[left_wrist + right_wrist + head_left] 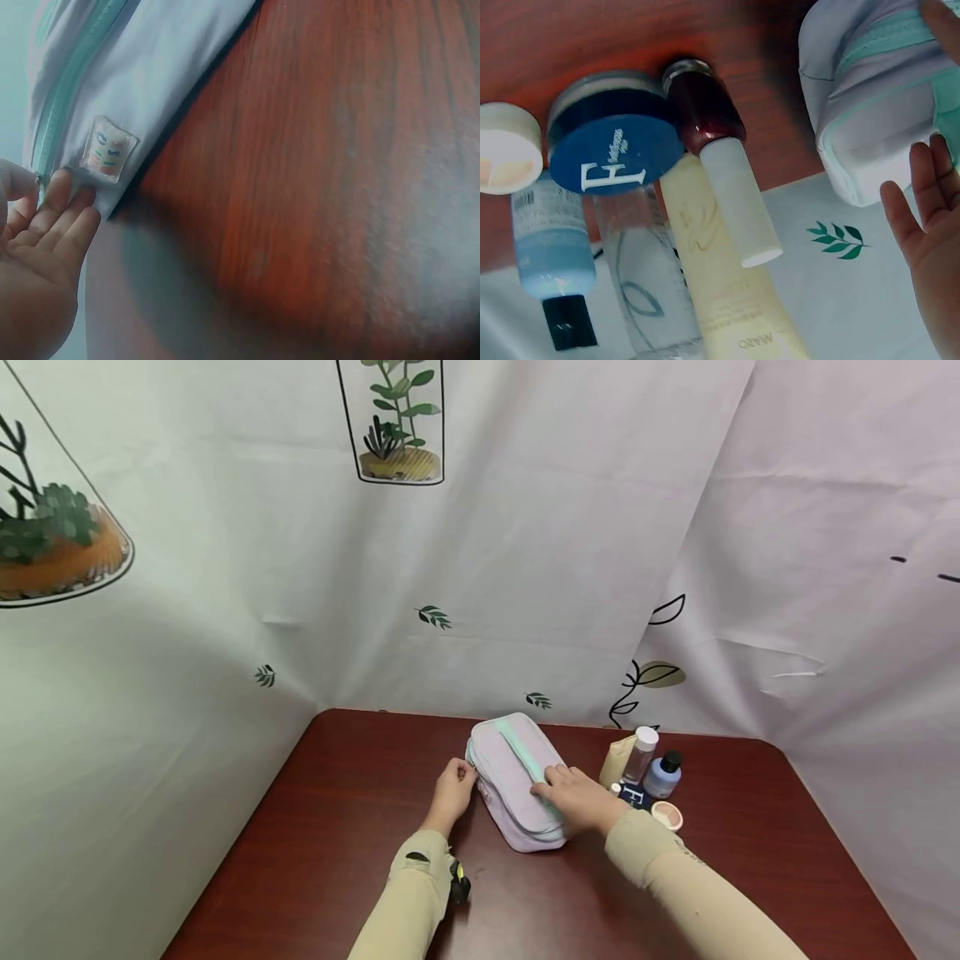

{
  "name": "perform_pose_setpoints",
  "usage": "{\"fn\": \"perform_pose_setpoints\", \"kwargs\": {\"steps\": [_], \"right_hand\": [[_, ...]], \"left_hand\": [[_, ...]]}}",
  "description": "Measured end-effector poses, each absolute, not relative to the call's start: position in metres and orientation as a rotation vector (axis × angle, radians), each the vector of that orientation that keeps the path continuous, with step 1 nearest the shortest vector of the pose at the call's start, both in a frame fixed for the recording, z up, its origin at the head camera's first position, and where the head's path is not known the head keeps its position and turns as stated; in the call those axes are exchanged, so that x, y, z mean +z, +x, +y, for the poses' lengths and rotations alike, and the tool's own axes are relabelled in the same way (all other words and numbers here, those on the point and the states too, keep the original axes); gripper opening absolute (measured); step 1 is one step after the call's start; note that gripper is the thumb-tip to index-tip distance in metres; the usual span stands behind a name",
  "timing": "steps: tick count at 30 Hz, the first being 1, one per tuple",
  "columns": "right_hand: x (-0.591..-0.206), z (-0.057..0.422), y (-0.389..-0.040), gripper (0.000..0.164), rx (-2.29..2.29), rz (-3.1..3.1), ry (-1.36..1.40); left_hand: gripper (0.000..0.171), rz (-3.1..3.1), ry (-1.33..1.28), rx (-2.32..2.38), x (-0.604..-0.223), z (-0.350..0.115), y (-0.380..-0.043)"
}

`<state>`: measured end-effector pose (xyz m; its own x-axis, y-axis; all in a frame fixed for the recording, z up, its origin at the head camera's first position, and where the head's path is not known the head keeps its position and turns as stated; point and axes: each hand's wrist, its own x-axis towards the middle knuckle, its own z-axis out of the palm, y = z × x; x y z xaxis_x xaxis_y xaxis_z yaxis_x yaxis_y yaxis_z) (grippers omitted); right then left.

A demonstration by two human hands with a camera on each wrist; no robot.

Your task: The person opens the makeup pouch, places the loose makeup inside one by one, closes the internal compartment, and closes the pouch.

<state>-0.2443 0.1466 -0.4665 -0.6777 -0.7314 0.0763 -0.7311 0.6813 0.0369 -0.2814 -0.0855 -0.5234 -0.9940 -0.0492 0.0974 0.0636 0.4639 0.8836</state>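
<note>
A pale lilac zip bag (498, 760) with a mint-green strap (519, 748) lies at an angle on the table. At its left side my left hand (452, 793) pinches the zipper pull (39, 180) between thumb and fingers. The mint zipper (71, 82) runs up from there, with a small patch (110, 150) sewn beside it. My right hand (581, 797) rests on the bag's top near the lower end of the strap, fingers spread and lightly bent.
Right of the bag stand a cream tube (616, 762), a clear white-capped bottle (641, 753), a blue black-capped bottle (663, 777), a dark blue jar (619, 150), a dark red nail polish bottle (707, 109) and a small round pot (667, 815). A printed curtain (525, 568) hangs behind the table.
</note>
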Motion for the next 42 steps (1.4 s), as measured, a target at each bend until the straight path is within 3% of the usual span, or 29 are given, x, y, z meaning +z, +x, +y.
{"fn": "perform_pose_setpoints", "kwargs": {"steps": [9, 21, 42], "right_hand": [[-0.476, 0.137, -0.238, 0.058, 0.124, -2.914, 1.085], [-0.479, 0.115, -0.224, 0.051, -0.039, -2.816, 1.075], [-0.478, 0.126, -0.226, 0.035, 0.079, -2.869, 0.928]], "left_hand": [[0.005, -2.659, -0.075, -1.465, -0.524, -0.08, -0.286], [0.006, -2.722, -0.277, -1.371, -0.524, -0.073, -0.291], [0.006, -2.791, -0.316, -1.203, -0.513, -0.069, -0.29]]}}
